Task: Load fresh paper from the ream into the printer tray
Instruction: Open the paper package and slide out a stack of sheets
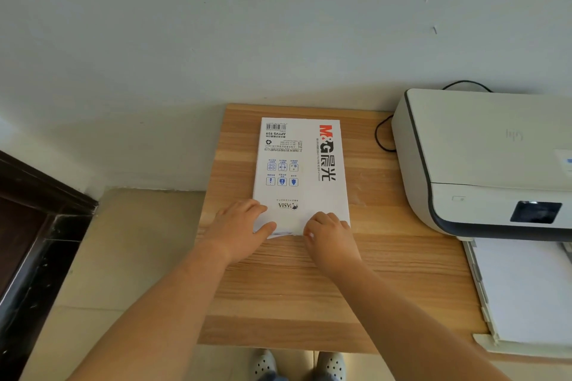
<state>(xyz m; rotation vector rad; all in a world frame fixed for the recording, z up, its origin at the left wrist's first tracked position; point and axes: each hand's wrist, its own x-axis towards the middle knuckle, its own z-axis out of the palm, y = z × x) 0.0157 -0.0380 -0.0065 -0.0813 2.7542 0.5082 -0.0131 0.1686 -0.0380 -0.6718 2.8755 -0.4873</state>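
A white ream of paper (300,164) with a red and black logo lies flat on the wooden table (278,294), its near end facing me. My left hand (240,229) rests on the ream's near left corner, fingers spread over the wrapper and thumb at the edge. My right hand (329,233) is curled at the near right corner, fingers pinching the wrapper flap. The wrapper looks torn or lifted between the hands. The white printer (483,161) stands at the right, with its paper tray (523,291) pulled out toward me and white sheets in it.
A black cable (382,136) loops behind the printer near the wall. The table's left edge drops to a tiled floor (123,257). A dark door frame (34,226) stands at the far left. My feet in white clogs (297,365) show below the table's front edge.
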